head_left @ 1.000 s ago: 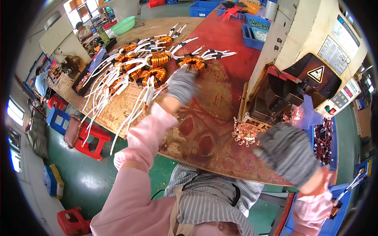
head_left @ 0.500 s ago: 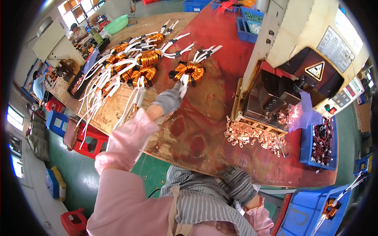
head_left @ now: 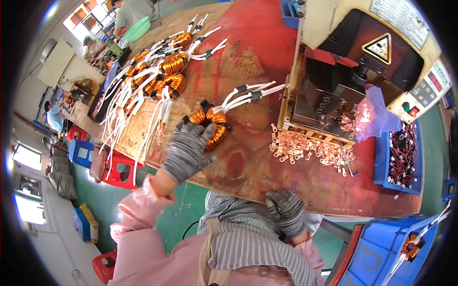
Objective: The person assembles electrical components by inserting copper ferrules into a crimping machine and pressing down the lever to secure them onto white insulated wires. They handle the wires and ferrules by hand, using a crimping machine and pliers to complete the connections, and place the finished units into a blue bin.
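While the left hand [head_left: 187, 151] is reaching with fingers spread wide onto the copper coil [head_left: 211, 125] lying on the red worktop [head_left: 248, 52], the right hand [head_left: 286, 212] is resting loosely curled and empty, so grabbing the coil looks next.

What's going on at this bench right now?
A person in grey knit gloves works at a worn red bench. The left hand rests on a copper-wound toroid coil with white sleeved leads. The right hand hangs below the bench edge, holding nothing. More coils lie further back; loose copper terminals sit before a crimping machine.
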Demonstrator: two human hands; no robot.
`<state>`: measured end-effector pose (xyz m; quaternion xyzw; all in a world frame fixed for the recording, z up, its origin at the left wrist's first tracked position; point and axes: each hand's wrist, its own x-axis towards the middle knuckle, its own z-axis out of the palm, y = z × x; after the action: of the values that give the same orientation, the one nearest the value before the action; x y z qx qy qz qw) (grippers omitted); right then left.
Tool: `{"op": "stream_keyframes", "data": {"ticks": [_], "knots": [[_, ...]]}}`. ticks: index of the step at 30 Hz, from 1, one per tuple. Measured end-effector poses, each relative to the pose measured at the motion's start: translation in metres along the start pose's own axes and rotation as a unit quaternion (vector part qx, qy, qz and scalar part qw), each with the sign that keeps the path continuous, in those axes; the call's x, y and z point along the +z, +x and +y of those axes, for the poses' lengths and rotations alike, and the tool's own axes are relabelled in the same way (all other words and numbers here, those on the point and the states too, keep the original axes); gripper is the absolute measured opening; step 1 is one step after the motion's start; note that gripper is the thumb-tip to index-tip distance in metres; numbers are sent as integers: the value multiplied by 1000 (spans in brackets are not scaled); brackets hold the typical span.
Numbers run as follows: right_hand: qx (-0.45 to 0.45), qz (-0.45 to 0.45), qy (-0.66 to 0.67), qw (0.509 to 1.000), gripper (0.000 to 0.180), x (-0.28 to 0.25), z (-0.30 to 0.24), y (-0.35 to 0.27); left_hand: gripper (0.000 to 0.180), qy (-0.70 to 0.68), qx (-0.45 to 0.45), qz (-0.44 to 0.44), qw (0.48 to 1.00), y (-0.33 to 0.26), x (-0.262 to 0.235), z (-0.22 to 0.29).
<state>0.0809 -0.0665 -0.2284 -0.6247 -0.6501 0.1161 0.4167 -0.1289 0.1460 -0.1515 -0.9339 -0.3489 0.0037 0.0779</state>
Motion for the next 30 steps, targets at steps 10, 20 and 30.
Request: {"op": "stream_keyframes", "data": {"ticks": [10, 20, 30], "knots": [[7, 47, 12, 999, 21, 4, 1, -2, 81, -132, -37, 10, 991, 32, 22, -9], [-288, 70, -361, 884, 52, -31, -48, 123, 60, 77, 56, 162, 982, -92, -80, -8], [-34, -174, -117, 977, 32, -48, -29, 72, 36, 129, 164, 311, 927, -55, -121, -25]]}}
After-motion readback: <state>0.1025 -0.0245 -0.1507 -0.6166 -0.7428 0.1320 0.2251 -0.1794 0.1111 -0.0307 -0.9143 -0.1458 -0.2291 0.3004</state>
